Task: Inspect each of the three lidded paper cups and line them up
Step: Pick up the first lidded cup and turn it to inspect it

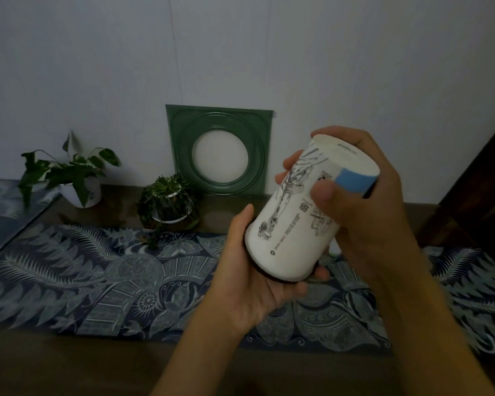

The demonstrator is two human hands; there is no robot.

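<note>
A white paper cup (295, 232) with black line drawings and a blue patch is held up in the air, tipped over, its base pointing up and to the right. Its dark lid end rests in the palm of my left hand (249, 278). My right hand (366, 201) wraps the upper part near the base, thumb pressed on the printed side. Behind my right hand a small pale shape shows at the table level; I cannot tell what it is. No other cup is plainly in view.
A blue patterned cloth (97, 281) covers the dark table (69, 364). Two potted plants (69, 178) (169, 201) stand at the back left. A green square frame (220, 150) leans on the white wall. A dark door edge (480, 190) is at right.
</note>
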